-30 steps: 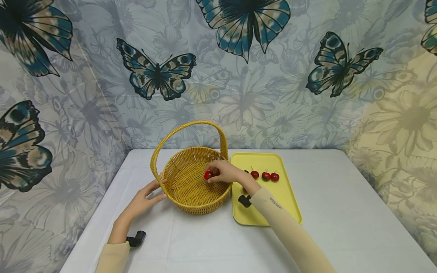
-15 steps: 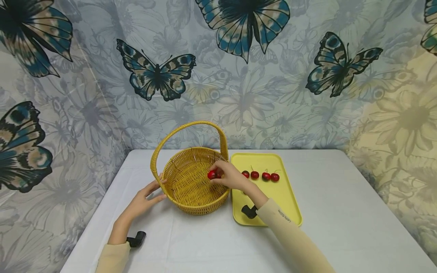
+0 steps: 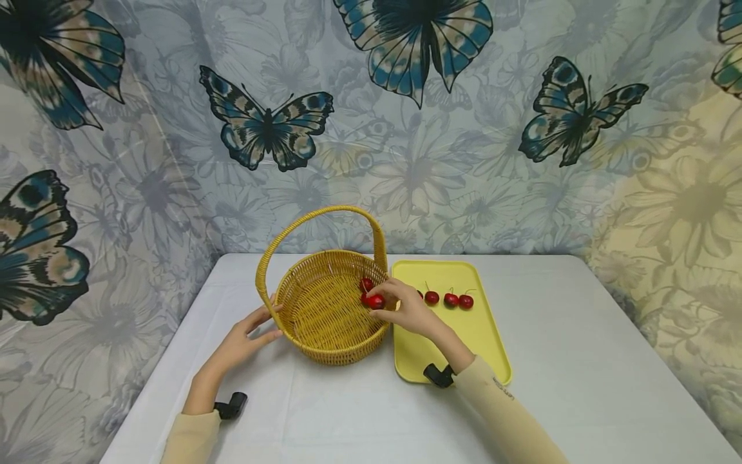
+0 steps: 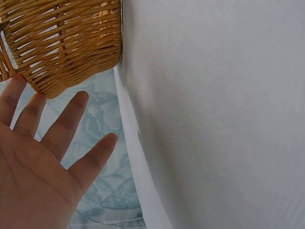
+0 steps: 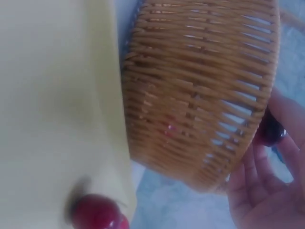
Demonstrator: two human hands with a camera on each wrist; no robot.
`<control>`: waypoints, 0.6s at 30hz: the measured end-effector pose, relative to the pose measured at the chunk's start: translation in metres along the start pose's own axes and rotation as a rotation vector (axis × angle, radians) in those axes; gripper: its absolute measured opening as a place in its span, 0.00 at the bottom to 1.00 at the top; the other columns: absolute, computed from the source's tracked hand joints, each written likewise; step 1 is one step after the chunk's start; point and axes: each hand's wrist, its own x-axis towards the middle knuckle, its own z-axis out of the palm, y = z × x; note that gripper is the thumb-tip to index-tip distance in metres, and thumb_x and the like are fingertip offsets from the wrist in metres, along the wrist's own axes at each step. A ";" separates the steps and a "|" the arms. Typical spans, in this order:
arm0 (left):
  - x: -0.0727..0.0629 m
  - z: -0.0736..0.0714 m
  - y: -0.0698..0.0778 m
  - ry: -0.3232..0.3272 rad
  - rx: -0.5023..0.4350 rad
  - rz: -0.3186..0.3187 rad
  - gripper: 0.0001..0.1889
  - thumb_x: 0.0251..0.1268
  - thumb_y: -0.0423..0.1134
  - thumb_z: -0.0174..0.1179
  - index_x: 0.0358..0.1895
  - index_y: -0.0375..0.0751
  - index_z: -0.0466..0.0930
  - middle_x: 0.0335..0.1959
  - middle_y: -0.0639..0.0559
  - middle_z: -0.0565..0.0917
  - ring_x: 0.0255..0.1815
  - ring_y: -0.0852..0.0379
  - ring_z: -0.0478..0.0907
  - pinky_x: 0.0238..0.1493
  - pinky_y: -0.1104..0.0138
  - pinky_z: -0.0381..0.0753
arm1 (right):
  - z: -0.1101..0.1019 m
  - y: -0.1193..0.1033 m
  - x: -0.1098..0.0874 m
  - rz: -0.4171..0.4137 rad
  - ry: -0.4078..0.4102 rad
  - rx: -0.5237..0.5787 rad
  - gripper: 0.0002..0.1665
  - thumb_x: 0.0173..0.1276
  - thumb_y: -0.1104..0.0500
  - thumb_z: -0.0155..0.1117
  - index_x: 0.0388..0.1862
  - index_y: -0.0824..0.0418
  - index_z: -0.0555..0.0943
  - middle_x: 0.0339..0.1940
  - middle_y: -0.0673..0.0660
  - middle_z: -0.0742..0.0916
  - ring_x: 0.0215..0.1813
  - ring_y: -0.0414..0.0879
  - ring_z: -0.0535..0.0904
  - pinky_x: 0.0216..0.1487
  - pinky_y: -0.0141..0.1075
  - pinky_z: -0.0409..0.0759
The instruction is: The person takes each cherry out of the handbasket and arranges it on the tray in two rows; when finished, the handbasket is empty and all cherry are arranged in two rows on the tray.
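Note:
A yellow woven basket point(image 3: 336, 356) with a tall arched handle stands on the table. My left hand point(image 3: 243, 338) touches its left side with straight, spread fingers; the left wrist view shows the fingertips against the basket weave point(image 4: 71, 45). At the basket's right rim, my right hand point(image 3: 410, 314) pinches a red cherry point(image 3: 376, 301) over the inside. The right wrist view shows a dark cherry point(image 5: 272, 130) between thumb and fingers. Close by inside the basket is another cherry point(image 3: 366, 283), and a further red one is partly hidden behind the held cherry.
A yellow tray point(image 3: 484, 351) lies right beside the basket. Several cherries point(image 3: 451, 299) with stems sit in a row on it, one partly hidden by my right hand. A white cloth covers the table point(image 3: 580, 361); butterfly-patterned fabric point(image 3: 417, 174) hangs behind.
My right hand has shifted right, from above the basket's inside toward its right rim, with a cherry in its fingers. Cherries in the basket have come into sight. My left hand has stayed put.

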 end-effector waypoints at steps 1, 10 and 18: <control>0.000 0.000 0.000 0.000 0.007 0.006 0.32 0.59 0.55 0.60 0.68 0.57 0.64 0.71 0.51 0.60 0.68 0.42 0.60 0.66 0.40 0.57 | -0.001 0.001 -0.002 -0.002 0.007 -0.004 0.19 0.57 0.55 0.70 0.48 0.57 0.81 0.36 0.49 0.78 0.35 0.52 0.74 0.34 0.42 0.77; -0.001 0.001 -0.002 0.002 0.006 0.040 0.31 0.60 0.52 0.60 0.67 0.57 0.64 0.74 0.56 0.54 0.68 0.42 0.61 0.65 0.39 0.58 | -0.016 0.004 -0.017 0.009 0.089 -0.095 0.20 0.56 0.51 0.71 0.47 0.53 0.80 0.40 0.44 0.81 0.37 0.43 0.76 0.37 0.37 0.78; 0.000 0.000 -0.003 0.001 0.006 0.013 0.31 0.59 0.54 0.60 0.67 0.60 0.64 0.72 0.55 0.56 0.68 0.43 0.60 0.66 0.39 0.57 | -0.029 0.012 -0.035 0.073 0.186 -0.096 0.19 0.53 0.53 0.73 0.43 0.53 0.78 0.37 0.47 0.82 0.35 0.44 0.76 0.35 0.39 0.78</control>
